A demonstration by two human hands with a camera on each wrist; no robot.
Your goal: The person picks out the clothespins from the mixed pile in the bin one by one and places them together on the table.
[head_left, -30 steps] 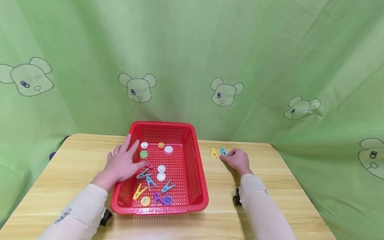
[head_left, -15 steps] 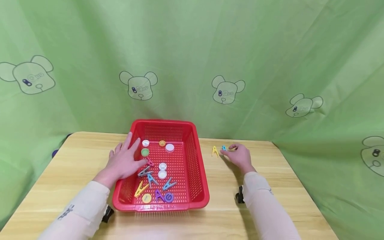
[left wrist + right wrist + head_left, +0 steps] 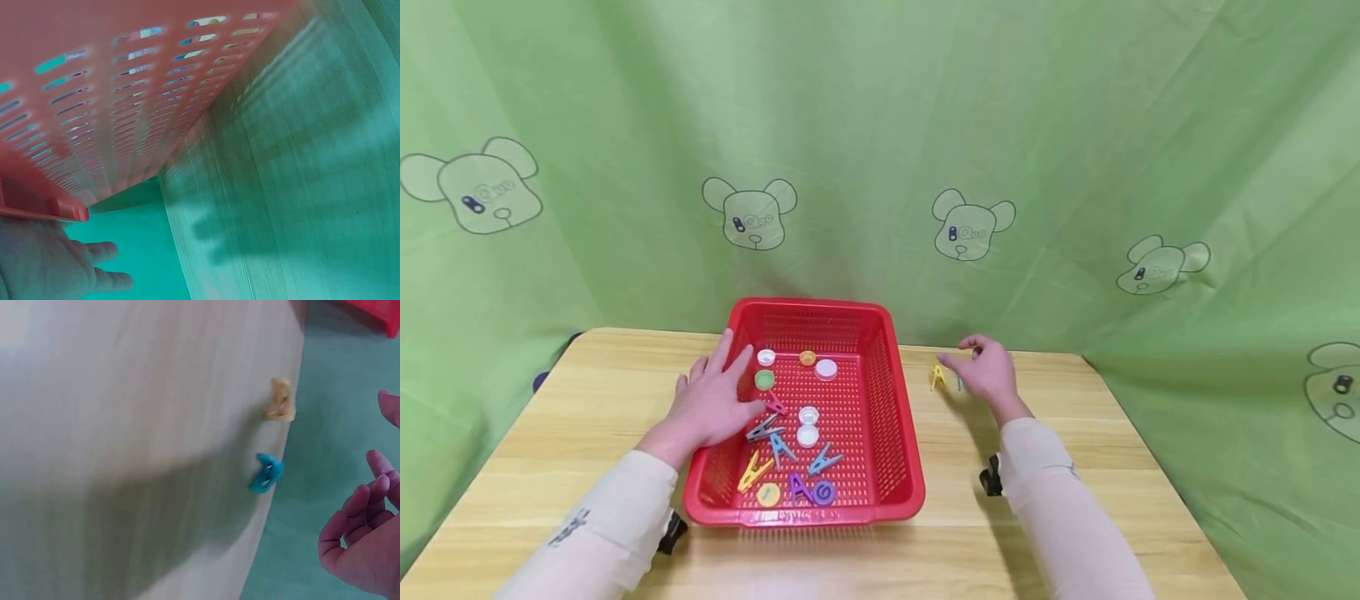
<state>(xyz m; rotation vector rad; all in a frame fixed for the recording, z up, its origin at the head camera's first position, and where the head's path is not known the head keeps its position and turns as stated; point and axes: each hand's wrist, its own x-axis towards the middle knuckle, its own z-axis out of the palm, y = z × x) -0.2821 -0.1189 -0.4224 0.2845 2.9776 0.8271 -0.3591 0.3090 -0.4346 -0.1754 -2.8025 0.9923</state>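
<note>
Spread fingers of my left hand [image 3: 711, 407] rest over the left rim of a red plastic basket [image 3: 912, 462], the thumb reaching inside by a pink clothespin [image 3: 775, 403]. In the left wrist view that hand [image 3: 44, 262] lies beside the basket's slotted outer wall [image 3: 100, 44]. My right hand [image 3: 990, 372] hovers over the table's far right part, thumb and index finger apart, holding nothing. Below it stand a yellow clothespin [image 3: 937, 377] and a blue clothespin [image 3: 267, 474], the blue one mostly hidden by the hand in the head view.
In the basket lie several bottle caps, among them a green cap [image 3: 764, 380] and a purple cap [image 3: 823, 492], and several clothespins, including a grey one [image 3: 763, 428]. A green curtain [image 3: 865, 167] hangs behind the wooden table [image 3: 955, 550].
My right hand has let go of the blue clothespin, drawn up from it and shifted left toward the yellow one. The left hand keeps its place on the basket.
</note>
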